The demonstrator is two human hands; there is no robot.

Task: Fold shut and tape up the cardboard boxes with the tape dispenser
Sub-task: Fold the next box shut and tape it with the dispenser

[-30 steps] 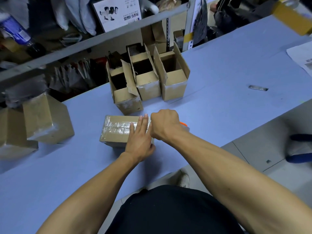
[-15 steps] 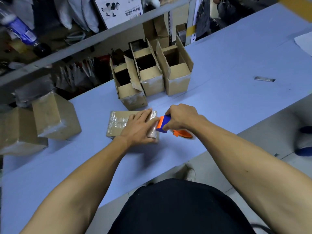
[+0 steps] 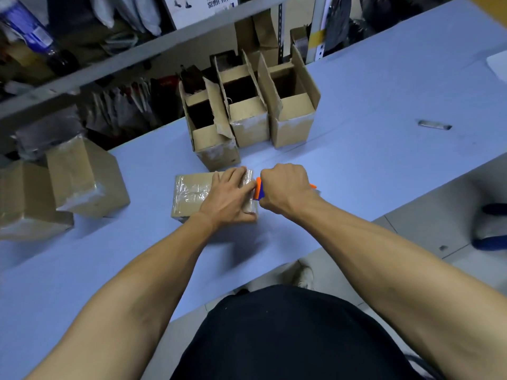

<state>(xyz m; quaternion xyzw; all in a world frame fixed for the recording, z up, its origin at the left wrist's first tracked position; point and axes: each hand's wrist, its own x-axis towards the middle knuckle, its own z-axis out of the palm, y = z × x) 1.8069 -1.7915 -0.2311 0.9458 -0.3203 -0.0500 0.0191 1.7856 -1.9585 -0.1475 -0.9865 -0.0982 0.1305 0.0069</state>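
A small cardboard box (image 3: 192, 193), wrapped in shiny clear tape, lies flat on the blue table (image 3: 370, 165). My left hand (image 3: 229, 200) presses on its right half with straight fingers and the thumb down over the near side. My right hand (image 3: 285, 187) grips the orange and blue tape dispenser (image 3: 258, 189), held against the box's right end. Most of the dispenser is hidden in my fist. Three open boxes (image 3: 247, 105) with raised flaps stand in a row just behind.
Two closed, taped boxes (image 3: 82, 176) sit at the table's left. A small metal blade (image 3: 434, 124) lies at the right. Cluttered shelving (image 3: 109, 58) runs behind the far edge. The near table edge is close to my body, with floor beyond on the right.
My right hand has brought the dispenser back in against the box's right end after pulling away to the right. My left hand has stayed on the box, sliding toward its right end.
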